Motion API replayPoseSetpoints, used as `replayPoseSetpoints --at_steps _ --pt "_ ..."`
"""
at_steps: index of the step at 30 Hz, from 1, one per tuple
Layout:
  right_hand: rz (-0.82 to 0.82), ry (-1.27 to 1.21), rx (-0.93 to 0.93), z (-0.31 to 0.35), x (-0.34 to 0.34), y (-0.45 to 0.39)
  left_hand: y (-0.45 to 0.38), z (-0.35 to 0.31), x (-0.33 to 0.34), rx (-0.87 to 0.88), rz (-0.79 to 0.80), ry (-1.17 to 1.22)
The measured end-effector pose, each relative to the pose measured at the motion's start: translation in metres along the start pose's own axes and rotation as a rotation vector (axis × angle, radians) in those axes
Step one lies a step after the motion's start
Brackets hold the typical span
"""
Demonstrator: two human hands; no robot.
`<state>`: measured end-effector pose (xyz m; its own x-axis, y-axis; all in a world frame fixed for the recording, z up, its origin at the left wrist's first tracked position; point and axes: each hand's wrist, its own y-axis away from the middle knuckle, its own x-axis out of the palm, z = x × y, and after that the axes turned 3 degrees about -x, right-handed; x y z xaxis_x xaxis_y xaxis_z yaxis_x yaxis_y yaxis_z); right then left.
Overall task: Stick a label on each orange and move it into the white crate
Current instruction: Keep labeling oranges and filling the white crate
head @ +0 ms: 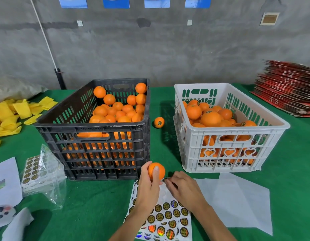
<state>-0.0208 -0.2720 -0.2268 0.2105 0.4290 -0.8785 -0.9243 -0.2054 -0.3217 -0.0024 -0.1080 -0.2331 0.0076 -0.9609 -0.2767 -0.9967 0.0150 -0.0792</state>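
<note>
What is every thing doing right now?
Left hand: holds an orange.
Right hand: pinches a label.
Black crate: partly full of oranges.
White crate: partly full of oranges.
Loose orange: labelled, lying between crates.
Label sheet: partly used.

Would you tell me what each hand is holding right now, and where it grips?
The left hand grips an orange around its sides, thumb on the near face. The right hand pinches a round label at its edge, above the sticker sheet.
</note>
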Motion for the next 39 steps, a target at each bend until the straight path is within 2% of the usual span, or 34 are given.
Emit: replayPoseSetpoints --at_steps 3,5,7,9,14,19,22,25,28,30,32,34,39 --pt "-0.075 -0.169 0.168 0.005 -0.007 -0.004 0.000 -0.001 0.001 0.000 0.009 -0.024" --pt "-0.251 -0.234 0.219 0.011 -0.016 -0.010 0.000 -0.005 0.001 0.007 0.014 -0.043" --pt "-0.436 -0.235 0.217 0.021 -0.029 -0.020 -0.003 -0.012 0.002 0.012 0.016 -0.039" --pt "-0.524 -0.145 0.139 0.030 -0.040 -0.030 -0.009 -0.026 0.002 -0.009 0.011 0.047" --pt "-0.541 -0.104 -0.036 0.037 -0.066 -0.047 -0.038 -0.082 0.004 -0.017 0.021 0.313" --pt "-0.508 0.228 -0.162 0.034 -0.105 -0.057 -0.062 -0.145 0.008 -0.003 0.018 0.347" --pt "-0.659 0.381 -0.062 0.031 -0.134 -0.064 -0.069 -0.191 0.028 0.086 0.041 0.335" --pt "-0.814 0.401 0.118 0.016 -0.167 -0.073 -0.073 -0.238 0.056 0.223 0.068 0.245" --pt "-0.806 0.396 0.313 -0.005 -0.193 -0.079 -0.079 -0.267 0.075 0.324 0.228 0.044" --pt "-0.771 0.408 0.356 -0.015 -0.200 -0.083 -0.086 -0.274 0.075 0.367 0.302 -0.062" --pt "-0.748 0.418 0.293 -0.014 -0.201 -0.089 -0.097 -0.275 0.060 0.449 0.232 -0.152" --pt "-0.726 0.428 0.153 -0.001 -0.197 -0.103 -0.115 -0.268 0.032 0.509 0.134 -0.182" --pt "-0.710 0.227 -0.155 0.068 -0.175 -0.163 -0.160 -0.236 -0.071 0.499 -0.105 -0.340"
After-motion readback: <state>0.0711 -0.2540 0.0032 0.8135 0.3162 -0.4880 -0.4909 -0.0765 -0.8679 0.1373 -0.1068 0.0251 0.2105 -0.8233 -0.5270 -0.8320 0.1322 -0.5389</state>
